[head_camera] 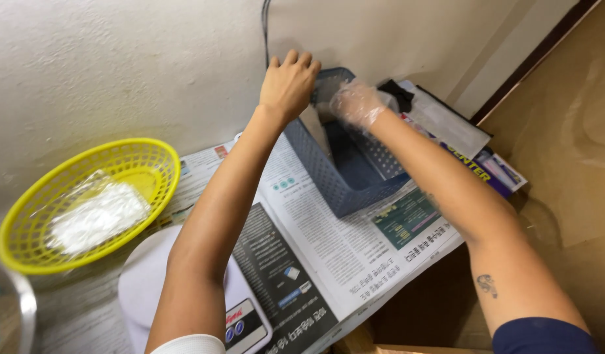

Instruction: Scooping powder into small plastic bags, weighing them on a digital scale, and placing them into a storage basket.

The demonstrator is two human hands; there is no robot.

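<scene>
Two hands: both reach into one blue-grey perforated plastic basket (355, 177) tipped against the wall (119, 59).
Head view, left hand (289, 82): bare, fingers curled over the basket's far rim, apparently steadying it upright.
Head view, right hand (356, 103): in a clear plastic glove, inside the basket's mouth; fingers partly closed, though what they grip I cannot tell.
Basket position: on its side on spread newspaper (328, 242), open side toward the person, back edge touching the wall.
Yellow basket (86, 196): one, round, well to the left, holding a clear bag of white powder (96, 216).
Scale (243, 324): one white digital scale under the left forearm, near the bottom edge.
Booklets (460, 137): a few flat printed items just beside the basket on the right.
</scene>
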